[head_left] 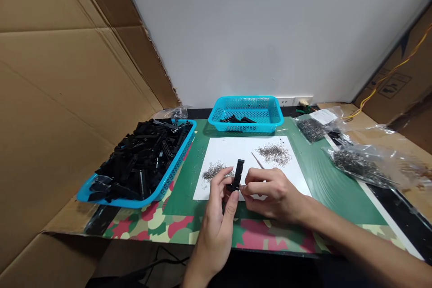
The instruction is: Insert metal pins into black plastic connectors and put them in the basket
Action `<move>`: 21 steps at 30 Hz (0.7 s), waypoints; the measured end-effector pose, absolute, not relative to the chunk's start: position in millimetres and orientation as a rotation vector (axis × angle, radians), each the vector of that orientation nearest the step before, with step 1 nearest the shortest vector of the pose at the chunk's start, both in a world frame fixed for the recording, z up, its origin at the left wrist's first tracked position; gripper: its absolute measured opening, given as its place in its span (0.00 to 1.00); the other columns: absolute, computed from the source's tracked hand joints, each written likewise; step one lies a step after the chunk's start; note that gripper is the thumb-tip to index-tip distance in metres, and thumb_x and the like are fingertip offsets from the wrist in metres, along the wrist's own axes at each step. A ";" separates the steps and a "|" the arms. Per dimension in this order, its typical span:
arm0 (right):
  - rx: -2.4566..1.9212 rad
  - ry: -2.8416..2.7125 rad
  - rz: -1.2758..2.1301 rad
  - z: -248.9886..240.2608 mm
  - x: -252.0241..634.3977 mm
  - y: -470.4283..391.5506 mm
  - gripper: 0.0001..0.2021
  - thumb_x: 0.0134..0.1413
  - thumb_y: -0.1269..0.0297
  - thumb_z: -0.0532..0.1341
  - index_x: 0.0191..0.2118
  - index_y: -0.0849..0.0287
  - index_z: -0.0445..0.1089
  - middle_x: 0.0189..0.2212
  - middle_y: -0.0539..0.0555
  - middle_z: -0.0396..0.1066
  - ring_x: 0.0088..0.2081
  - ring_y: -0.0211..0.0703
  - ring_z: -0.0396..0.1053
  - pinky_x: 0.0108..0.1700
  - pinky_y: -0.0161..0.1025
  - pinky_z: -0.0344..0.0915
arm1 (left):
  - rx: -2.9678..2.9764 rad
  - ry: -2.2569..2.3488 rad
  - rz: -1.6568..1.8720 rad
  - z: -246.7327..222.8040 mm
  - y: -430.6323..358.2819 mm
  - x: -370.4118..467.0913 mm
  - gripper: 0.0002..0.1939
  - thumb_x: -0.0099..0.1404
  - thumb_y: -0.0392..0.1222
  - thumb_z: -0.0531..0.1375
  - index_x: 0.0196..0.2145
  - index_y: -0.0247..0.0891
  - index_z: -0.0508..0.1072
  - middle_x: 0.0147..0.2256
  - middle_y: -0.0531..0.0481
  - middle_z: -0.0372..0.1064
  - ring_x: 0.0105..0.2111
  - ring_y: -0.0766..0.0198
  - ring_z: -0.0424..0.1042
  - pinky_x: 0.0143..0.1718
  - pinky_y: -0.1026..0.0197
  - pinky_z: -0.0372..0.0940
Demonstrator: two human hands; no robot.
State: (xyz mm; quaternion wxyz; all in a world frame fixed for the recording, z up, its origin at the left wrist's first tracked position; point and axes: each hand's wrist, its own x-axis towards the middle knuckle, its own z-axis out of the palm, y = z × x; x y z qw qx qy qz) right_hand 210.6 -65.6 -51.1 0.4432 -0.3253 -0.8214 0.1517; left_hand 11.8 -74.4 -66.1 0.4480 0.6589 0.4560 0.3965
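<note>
My left hand (218,216) is closed around the lower end of a black plastic part (239,174), which stands roughly upright above a white sheet (243,147). Right beside it, my right hand (266,191) has its fingers pinched at the part's base; whatever they hold is too small to make out. On the sheet lie two piles of small metal pieces, one (213,171) behind my left hand and one (275,154) farther back to the right. A thin metal tool (258,160) lies between the piles, its lower end hidden by my right hand.
A blue basket (172,173) heaped with black parts stands at the left. Another blue basket (245,128) at the back holds several black parts. Clear bags of metal pieces (312,129) (361,165) lie at the right. Cardboard (60,76) walls the left side.
</note>
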 end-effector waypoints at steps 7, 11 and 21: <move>-0.755 -2.022 0.448 -51.9 211.5 -64.0 0.10 0.62 0.76 0.60 0.29 0.57 0.69 0.32 0.51 0.68 0.27 0.35 0.61 0.29 0.34 0.59 | 1.687 1.129 0.925 -65.5 -74.2 10.7 0.25 0.78 0.52 0.54 0.70 0.53 0.60 0.63 0.45 0.66 0.63 0.54 0.68 0.64 0.54 0.63; -0.747 -2.034 0.472 -52.5 211.7 -63.6 0.10 0.64 0.75 0.59 0.31 0.57 0.69 0.31 0.51 0.68 0.26 0.35 0.61 0.29 0.34 0.59 | 1.760 1.146 0.885 -66.8 -73.4 9.7 0.25 0.78 0.51 0.53 0.70 0.53 0.62 0.68 0.48 0.62 0.68 0.53 0.63 0.68 0.52 0.61; -0.777 -2.040 0.467 -51.8 213.2 -62.6 0.08 0.70 0.70 0.59 0.40 0.59 0.76 0.33 0.54 0.73 0.29 0.37 0.67 0.30 0.35 0.63 | 1.758 1.160 0.898 -63.2 -70.9 9.3 0.27 0.78 0.55 0.52 0.69 0.47 0.66 0.69 0.46 0.62 0.72 0.52 0.56 0.73 0.47 0.53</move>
